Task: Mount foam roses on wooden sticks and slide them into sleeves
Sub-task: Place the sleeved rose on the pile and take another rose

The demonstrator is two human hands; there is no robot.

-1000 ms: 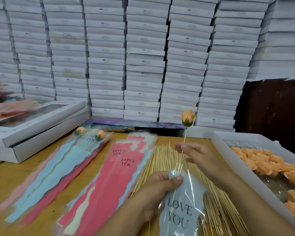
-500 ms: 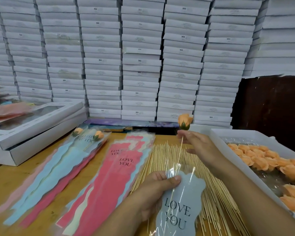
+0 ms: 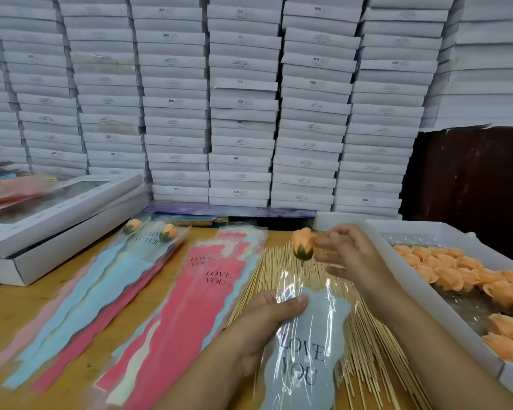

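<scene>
**Sliding the rose down into its sleeve**

Sitting at the upper left of the frame, the lidded white box (image 3: 62, 229) leads across to two finished roses in sleeves (image 3: 148, 235), then to the fanned pink and blue sleeves (image 3: 208, 288) on the wooden table (image 3: 21, 318). At lower centre the left hand (image 3: 267, 324) pinches the mouth of the grey "LOVE YOU" sleeve (image 3: 305, 350), thumb curled on its clear film. The orange foam rose (image 3: 302, 244) has dropped since a second ago — most of its stick is now inside the sleeve, so this one looks nearly seated. Just right of the bloom, the right hand (image 3: 353, 255) has let go of the stick; its fingers are loosely spread and blurred, holding nothing, beside the rose. Bare sticks (image 3: 367, 335) lie beneath — loose roses fill the tray (image 3: 421, 294) at right.
</scene>
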